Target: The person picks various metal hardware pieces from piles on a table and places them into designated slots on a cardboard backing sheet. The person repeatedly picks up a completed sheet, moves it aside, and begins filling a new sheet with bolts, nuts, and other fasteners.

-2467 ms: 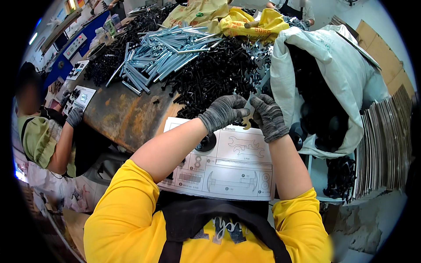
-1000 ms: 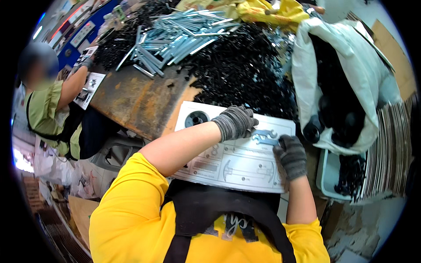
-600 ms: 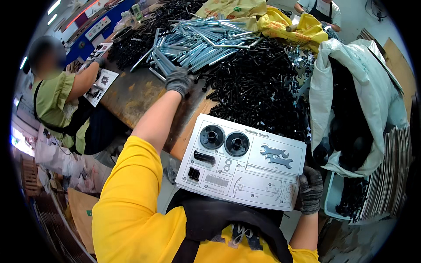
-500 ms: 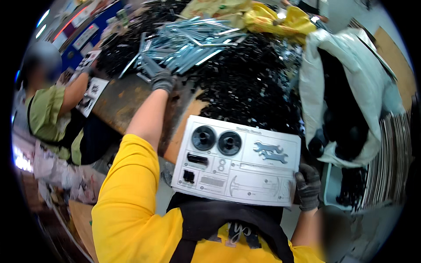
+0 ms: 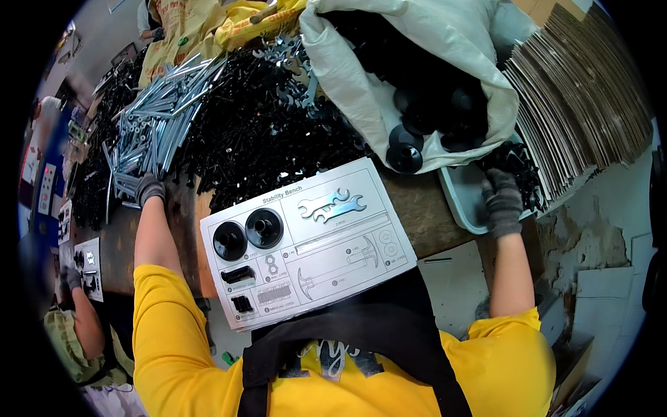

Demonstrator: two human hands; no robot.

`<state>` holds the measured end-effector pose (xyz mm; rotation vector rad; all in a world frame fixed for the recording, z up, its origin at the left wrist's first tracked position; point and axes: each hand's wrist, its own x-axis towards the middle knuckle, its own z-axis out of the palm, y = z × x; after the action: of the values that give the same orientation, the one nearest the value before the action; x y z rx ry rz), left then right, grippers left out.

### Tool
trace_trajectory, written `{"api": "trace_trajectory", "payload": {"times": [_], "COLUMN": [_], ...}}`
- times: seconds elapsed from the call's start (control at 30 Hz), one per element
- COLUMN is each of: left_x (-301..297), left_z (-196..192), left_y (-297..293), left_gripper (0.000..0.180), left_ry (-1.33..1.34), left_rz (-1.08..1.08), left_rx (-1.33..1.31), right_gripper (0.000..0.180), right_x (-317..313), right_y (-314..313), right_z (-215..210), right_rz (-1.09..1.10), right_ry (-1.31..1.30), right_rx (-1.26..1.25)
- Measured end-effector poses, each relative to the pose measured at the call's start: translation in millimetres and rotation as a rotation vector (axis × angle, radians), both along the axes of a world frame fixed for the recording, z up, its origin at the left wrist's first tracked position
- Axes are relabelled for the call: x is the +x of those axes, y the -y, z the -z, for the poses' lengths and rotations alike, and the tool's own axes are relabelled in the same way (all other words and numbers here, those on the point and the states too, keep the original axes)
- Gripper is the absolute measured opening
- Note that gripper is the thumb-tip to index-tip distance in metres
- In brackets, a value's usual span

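My left hand [image 5: 149, 189], in a grey glove, is closed at the near end of a heap of silvery metal tubes [image 5: 149, 128]; its fingertips are partly hidden. Far to the right, my gloved right hand [image 5: 503, 201] reaches into a pale blue bin [image 5: 455, 201], its fingers bent against small black parts [image 5: 513, 163]. What it holds, if anything, is hidden. Between my arms a printed white sheet [image 5: 326, 240] lies tilted at the table edge. On it are two black round discs [image 5: 265, 228], two silvery open-ended wrenches [image 5: 339, 206] and small black pieces [image 5: 240, 274].
A broad heap of black bolts [image 5: 257, 132] covers the table beyond the sheet, with more wrenches [image 5: 295, 73] on it. A white sack [image 5: 431, 42] of black discs stands back right, beside stacked cardboard [image 5: 570, 97]. A co-worker's arm [image 5: 87, 323] is at left.
The view has swung right, bringing the bin and cardboard further into sight. My right hand has moved from the sheet's right edge to the bin; my left hand stays by the tubes.
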<state>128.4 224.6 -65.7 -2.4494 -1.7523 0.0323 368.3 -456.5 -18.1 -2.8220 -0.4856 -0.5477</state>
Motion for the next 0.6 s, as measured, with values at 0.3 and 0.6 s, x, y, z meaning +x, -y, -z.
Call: {"api": "trace_trajectory", "payload": {"times": [0.3, 0.6], "left_x": [-13.2, -16.2], "left_z": [28.2, -27.1], "left_y": [-29.9, 154.0], "left_gripper": [0.041, 0.022], "left_ry": [0.398, 1.088], "left_rz": [0.078, 0.775], "left_rx": [-0.045, -0.310], "right_gripper": [0.054, 0.037], "right_x": [56.6, 1.2], "right_y": [21.6, 5.2], "right_z": [6.6, -6.4], "right_rz": [0.362, -0.045], "right_ry": [-0.431, -0.188], "right_rx": [-0.372, 0.257]}}
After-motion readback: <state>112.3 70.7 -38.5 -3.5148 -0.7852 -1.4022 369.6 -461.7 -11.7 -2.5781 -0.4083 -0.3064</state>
